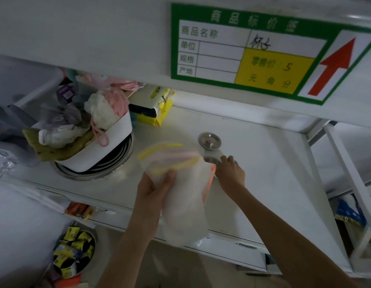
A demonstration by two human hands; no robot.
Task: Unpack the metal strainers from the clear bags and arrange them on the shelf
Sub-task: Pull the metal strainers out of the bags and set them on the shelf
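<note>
Leftmost, a white tub [109,142] of crumpled bags sits on stacked metal rings. Next, my left hand [153,190] is clamped around a blurred clear bag [184,196] above the white shelf [263,163]. One metal strainer [209,140] rests on the shelf beyond. My right hand [230,173] presses fingertips onto a second strainer [211,161]; grasp unclear.

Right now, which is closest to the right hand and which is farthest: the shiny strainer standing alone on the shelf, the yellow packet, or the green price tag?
From the right hand:
1. Metal strainer, just behind it on the shelf.
2. Yellow packet, back left.
3. Green price tag, up on the shelf edge above.
</note>
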